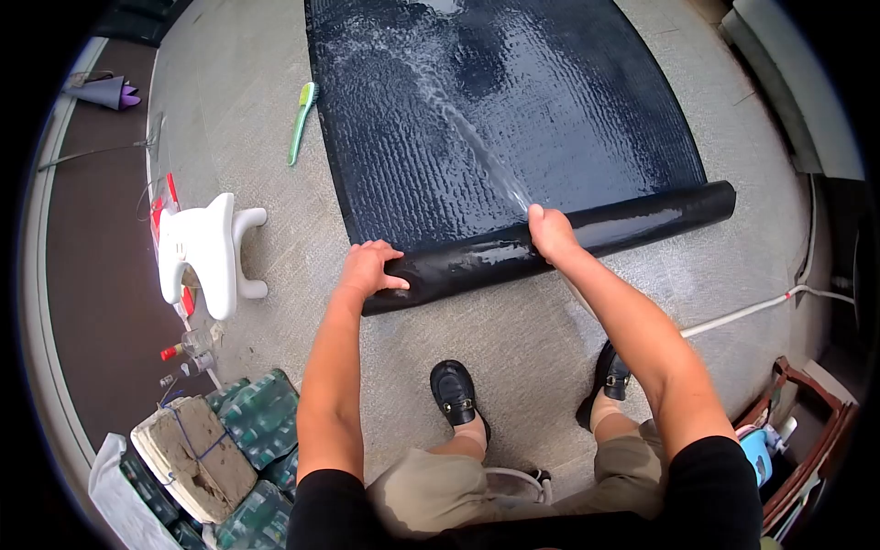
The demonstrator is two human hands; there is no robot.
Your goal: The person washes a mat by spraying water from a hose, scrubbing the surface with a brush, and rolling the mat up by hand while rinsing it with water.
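Note:
A wet black mat point(568, 101) with a ribbed surface lies on the floor, its near end rolled up into a shiny black roll point(477, 261). My left hand point(368, 268) grips the left end of that roll, fingers over the top and thumb on the near side. Closed around a hose point(576, 291), my right hand point(552, 235) rests just above the middle of the roll. A jet of water point(481, 154) leaves the hose and splashes onto the far left part of the mat. The hose mouth is hidden by my fingers.
Left of the mat are a green brush point(301, 124) and a white plastic stool point(209, 252) on its side. Packs of green bottles point(261, 417) and a tied foam box point(192, 454) stand at lower left. A wooden frame point(793, 440) and the trailing hose line lie right.

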